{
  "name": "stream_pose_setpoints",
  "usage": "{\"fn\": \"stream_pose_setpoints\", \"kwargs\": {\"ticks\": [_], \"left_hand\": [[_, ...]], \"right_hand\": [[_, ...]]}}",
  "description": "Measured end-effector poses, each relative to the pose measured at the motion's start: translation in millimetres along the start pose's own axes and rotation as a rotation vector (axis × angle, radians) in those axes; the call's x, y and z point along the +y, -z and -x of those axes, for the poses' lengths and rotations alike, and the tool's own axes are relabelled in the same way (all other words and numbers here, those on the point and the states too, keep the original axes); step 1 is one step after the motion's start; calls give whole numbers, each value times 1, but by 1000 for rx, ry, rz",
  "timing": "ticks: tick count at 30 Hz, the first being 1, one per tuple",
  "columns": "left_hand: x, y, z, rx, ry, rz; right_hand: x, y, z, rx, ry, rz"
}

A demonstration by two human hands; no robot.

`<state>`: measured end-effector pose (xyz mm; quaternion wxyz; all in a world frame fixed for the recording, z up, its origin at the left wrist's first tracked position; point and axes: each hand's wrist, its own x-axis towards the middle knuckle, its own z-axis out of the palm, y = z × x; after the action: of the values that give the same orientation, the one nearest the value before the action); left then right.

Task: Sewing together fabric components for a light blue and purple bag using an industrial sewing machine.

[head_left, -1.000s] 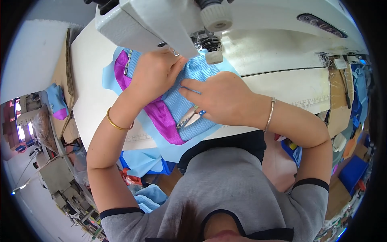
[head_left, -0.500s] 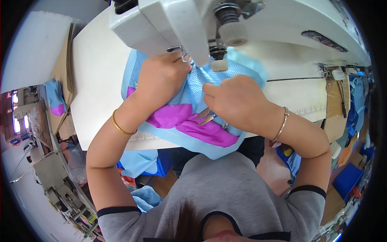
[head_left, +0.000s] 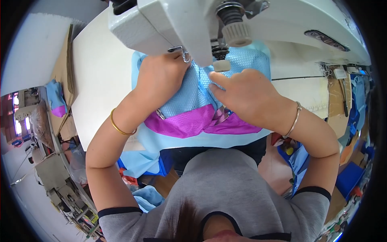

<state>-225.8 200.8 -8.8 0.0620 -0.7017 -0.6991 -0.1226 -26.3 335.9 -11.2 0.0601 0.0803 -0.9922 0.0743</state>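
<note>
Under the head of the white sewing machine [head_left: 181, 28], left hand [head_left: 159, 78] lying palm-down on light blue mesh fabric [head_left: 189, 94], fingers pressed together and curled at the tips against the cloth, fingertips tucked just beneath the machine's arm and partly hidden there. Just beside, right hand [head_left: 246, 94] flat on the same mesh, fingers held close, index finger stretched toward the presser-foot area [head_left: 221, 64], tip touching the cloth just below it. Between the two hands, a strip of mesh running up to the needle; whether the needle is down in the cloth, cannot tell. Nearer the body, a magenta fabric panel [head_left: 193, 123] joined to the mesh, with a plain light blue layer [head_left: 201, 141] beneath it hanging over the table edge. Small metal snips [head_left: 223, 117] peeking out from under the right palm, mostly covered. Gold bangle [head_left: 119, 127] on the left wrist, thin silver bangle [head_left: 293, 121] on the right. Whole piece lying on the white sewing table [head_left: 98, 80], at its near edge, right under the machine. Farther out, more blue cloth [head_left: 139, 161] piled below the table at the left knee, a blue-and-pink bundle [head_left: 54, 99] off to the far left, and cardboard [head_left: 334, 92] on the right side of the table
</note>
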Motion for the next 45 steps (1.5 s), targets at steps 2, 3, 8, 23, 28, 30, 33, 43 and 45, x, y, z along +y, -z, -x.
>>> {"fn": "stream_pose_setpoints", "kwargs": {"ticks": [2,3,8,23,28,30,33,43,45], "left_hand": [[-6,-5,2,44,-38,5],[-10,-6,3,87,-69,8],[-19,-5,11,-201,409,523],[29,18,41,-76,-527,480],[34,44,46,-124,-624,192],[36,38,55,-149,-602,139],[36,29,59,-30,-570,228],[27,7,66,-11,-565,465],[28,11,66,-36,-554,460]], "right_hand": [[4,-2,6,118,48,-68],[4,2,10,117,40,-64],[21,22,33,-190,-40,25],[-57,3,84,30,-183,51],[-52,4,89,46,-171,84],[-51,5,90,55,-154,72],[-52,5,89,47,-156,55],[-50,8,89,18,-150,51],[-52,10,88,8,-147,59]]}}
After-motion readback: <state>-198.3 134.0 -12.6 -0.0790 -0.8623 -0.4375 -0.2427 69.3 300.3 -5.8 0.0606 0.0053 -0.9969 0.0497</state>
